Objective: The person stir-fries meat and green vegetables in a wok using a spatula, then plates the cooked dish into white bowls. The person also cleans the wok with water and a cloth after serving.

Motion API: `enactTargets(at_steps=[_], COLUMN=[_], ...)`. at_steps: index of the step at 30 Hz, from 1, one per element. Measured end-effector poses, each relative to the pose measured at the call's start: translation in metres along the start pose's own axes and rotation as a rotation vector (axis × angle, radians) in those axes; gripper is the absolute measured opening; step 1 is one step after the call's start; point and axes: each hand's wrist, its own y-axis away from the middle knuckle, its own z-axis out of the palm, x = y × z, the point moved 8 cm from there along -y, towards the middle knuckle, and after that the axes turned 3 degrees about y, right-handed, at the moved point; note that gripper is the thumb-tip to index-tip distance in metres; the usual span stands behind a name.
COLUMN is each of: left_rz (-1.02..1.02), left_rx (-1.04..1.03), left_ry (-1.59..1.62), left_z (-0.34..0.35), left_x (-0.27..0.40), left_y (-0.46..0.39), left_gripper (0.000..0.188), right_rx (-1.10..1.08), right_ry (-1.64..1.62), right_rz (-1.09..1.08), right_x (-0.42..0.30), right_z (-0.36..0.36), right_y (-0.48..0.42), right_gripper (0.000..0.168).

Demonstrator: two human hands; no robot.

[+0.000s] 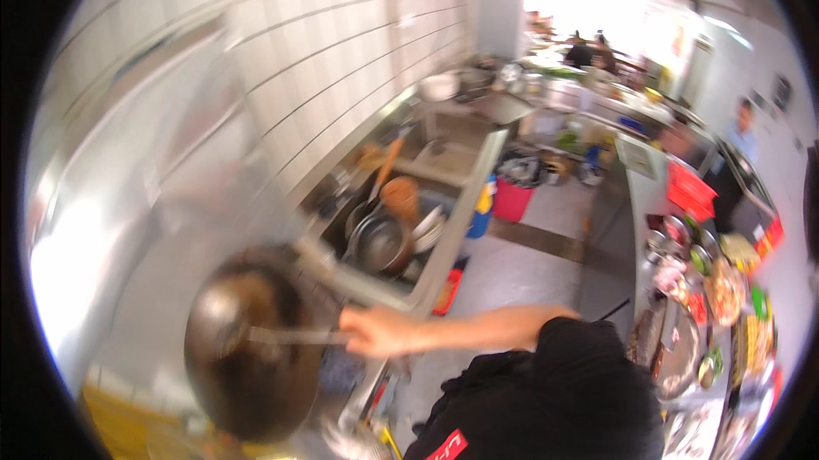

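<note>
My right hand (382, 331) reaches across to the left, its fingers closed around a long pale handle (294, 336). The handle's far end lies over the middle of a large dark metal wok (256, 389). Blur hides whether it belongs to the wok or to a utensil in front of it. The wok is tilted beside a shiny metal panel (185, 204). My left hand is out of view. Past my right hand, a steel sink (441, 274) holds a dark pan (381, 242), an orange-brown strainer or basket (400, 197) and pale dishes (430, 229).
A counter with a red crate (691, 191), bowls and food, including a tray of pale food (726, 293), runs along the right. A pink-red bin (514, 201) and a blue-and-yellow container (481, 210) stand on the floor by the sink. A person (743, 130) is at the far right; others are farther back.
</note>
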Motion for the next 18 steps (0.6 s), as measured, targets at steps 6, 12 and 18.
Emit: enactTargets(at_steps=[6, 12, 18], left_rz=[0.158, -0.503, -0.446], left_rx=[-0.121, 0.315, 0.046], left_ry=[0.078, 0.537, 0.672], left_z=[-0.025, -0.106, -0.124], left_x=[-0.032, -0.177, -0.216], left_y=[-0.001, -0.004, -0.111], left_gripper=[0.050, 0.034, 0.046], right_rx=[-0.178, -0.307, -0.552], right_ry=[0.096, 0.034, 0.583], right_rz=[0.221, 0.445, 0.146], right_x=[-0.022, -0.042, -0.080], right_z=[0.007, -0.012, 0.035], right_y=[-0.020, -0.005, -0.043], right_gripper=[0.030, 0.015, 0.029])
